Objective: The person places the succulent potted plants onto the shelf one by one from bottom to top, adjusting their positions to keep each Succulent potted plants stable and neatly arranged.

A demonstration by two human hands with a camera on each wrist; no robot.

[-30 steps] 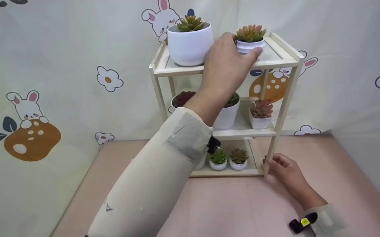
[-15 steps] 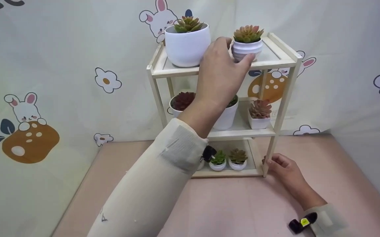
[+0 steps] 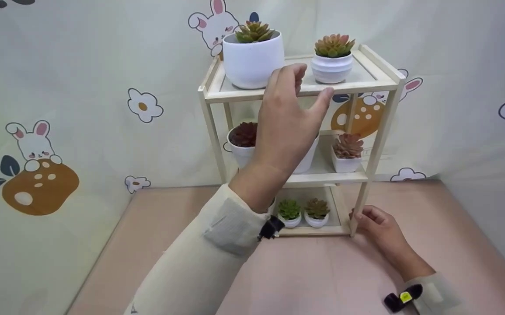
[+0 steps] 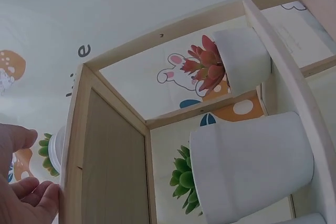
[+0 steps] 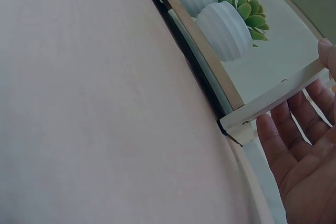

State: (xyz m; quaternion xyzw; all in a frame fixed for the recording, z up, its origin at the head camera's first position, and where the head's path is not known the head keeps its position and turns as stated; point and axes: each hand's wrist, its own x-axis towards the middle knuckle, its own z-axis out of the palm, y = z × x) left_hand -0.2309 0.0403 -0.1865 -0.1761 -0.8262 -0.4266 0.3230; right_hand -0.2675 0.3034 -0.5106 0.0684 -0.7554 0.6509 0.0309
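Observation:
On the top tier of a three-tier wooden shelf (image 3: 382, 131), a small ribbed white pot with a pinkish-green succulent (image 3: 332, 69) stands upright at the right. My left hand (image 3: 283, 116), fingers parted and loosely bent, hovers just in front of the top edge, apart from that pot. In the left wrist view, the hand's fingers (image 4: 44, 198) hold nothing, and the shelf frame partly hides the pot. Beside it stands a larger white pot with a succulent (image 3: 252, 61). Low at the shelf's front right leg, my right hand (image 3: 382, 229) pinches the wood between thumb and fingers.
The middle tier bears a dark red succulent (image 3: 244, 134), a white pot half hidden by my left hand, and a square pot with a pink succulent (image 3: 347, 153). Two small pots (image 3: 316, 214) show on the bottom tier. A printed backdrop (image 3: 81, 65) hangs behind the pinkish tabletop (image 3: 304, 271).
My left hand has let go of the small ribbed pot and drawn back downward toward me. The pot stays on the top tier. My right hand keeps its place at the leg.

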